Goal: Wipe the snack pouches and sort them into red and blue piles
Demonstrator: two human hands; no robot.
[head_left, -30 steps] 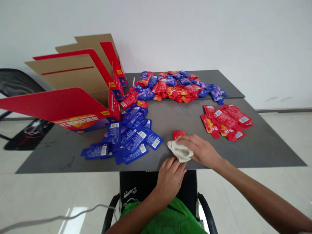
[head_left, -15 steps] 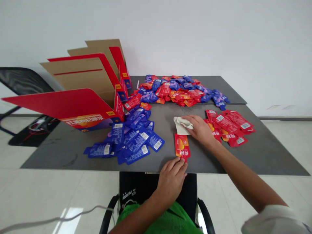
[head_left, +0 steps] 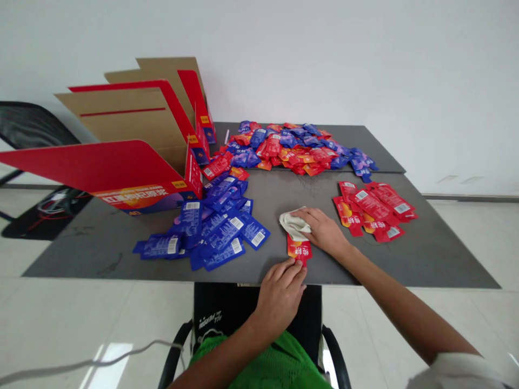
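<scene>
**Cloth on a red sachet, both hands down**

Right hand [head_left: 324, 233] is half curled over a wadded off-white cloth [head_left: 292, 222], pressing it onto the far end of a single red sachet [head_left: 300, 252]. The sachet lies flat near the front edge of the grey table [head_left: 425, 254]. Left hand [head_left: 280, 294] is mostly flat and holds nothing, just fingertips [head_left: 292, 265] pinning the sachet's near edge. My guess is the sachet is light, thin and slick, so it'll skate unless pinned, and the sealed edges are the spot to pinch. The cloth looks soft and floppy. Further out there's a fan of blue sachets [head_left: 214, 229] on the left, a red pile [head_left: 373, 208] on the right, and a mixed heap [head_left: 295, 146] at the back beside the open carton [head_left: 133, 135]
</scene>
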